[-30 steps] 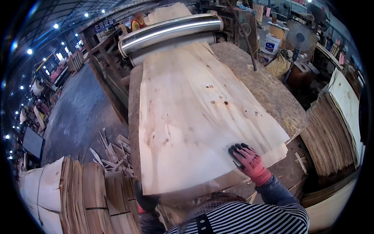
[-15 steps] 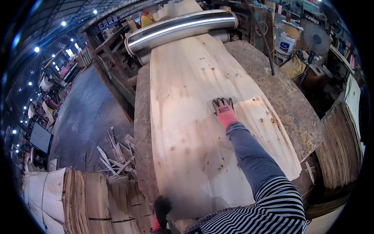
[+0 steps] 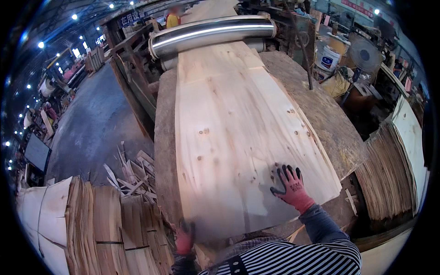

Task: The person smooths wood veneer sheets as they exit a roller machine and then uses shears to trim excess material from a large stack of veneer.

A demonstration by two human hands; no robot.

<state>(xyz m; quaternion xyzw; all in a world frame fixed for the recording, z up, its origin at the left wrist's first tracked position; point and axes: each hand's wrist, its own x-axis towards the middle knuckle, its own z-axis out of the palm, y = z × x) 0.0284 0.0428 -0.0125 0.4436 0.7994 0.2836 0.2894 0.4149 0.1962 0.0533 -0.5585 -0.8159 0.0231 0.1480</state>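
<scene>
A long sheet of pale wood veneer (image 3: 229, 137) with dark knots lies before me, its far end running up to a shiny metal roller (image 3: 215, 34). My right hand (image 3: 292, 187), in a pink glove with black fingertips, rests on the sheet's near right part, fingers spread. At the near left corner of the veneer is my left hand (image 3: 184, 239), gloved alike. Its fingers are blurred, so whether they grip the edge cannot be told.
A worn brown table (image 3: 330, 123) carries the sheet. Veneer stacks stand at the left (image 3: 107, 220) and right (image 3: 389, 165). Scrap strips (image 3: 130, 172) litter the floor. A person in yellow (image 3: 173, 20) is beyond the roller. A white bucket (image 3: 327, 59) and a fan (image 3: 365, 53) stand at right.
My right hand has drawn back toward me and slightly right over the veneer, with the arm now bent. My left hand stays by the near left corner. The view has shifted a little.
</scene>
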